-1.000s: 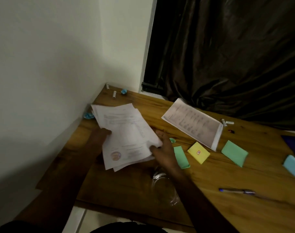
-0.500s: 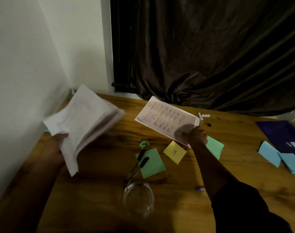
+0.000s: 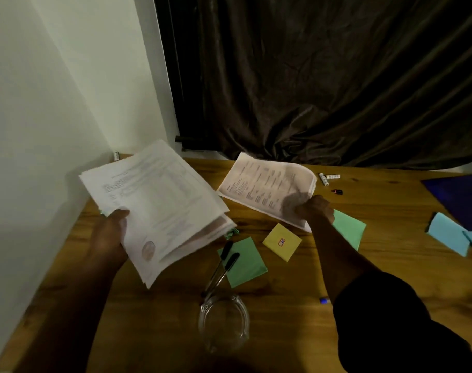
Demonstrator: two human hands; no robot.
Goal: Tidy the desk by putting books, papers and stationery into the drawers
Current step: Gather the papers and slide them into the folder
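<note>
Papers [image 3: 159, 211] in a thick stack are being held up over the left end of the wooden surface [image 3: 377, 270], with the left hand [image 3: 108, 238] gripping their near left edge. The right hand [image 3: 314, 210] is pinching the near corner of a single printed sheet [image 3: 261, 184] lying farther back, its right edge curling up off the wood. Between the arms a yellow note [image 3: 282, 241] and a green note [image 3: 247, 265] are lying flat, and two black pens [image 3: 232, 257] are leaning out of a clear glass [image 3: 224, 321].
</note>
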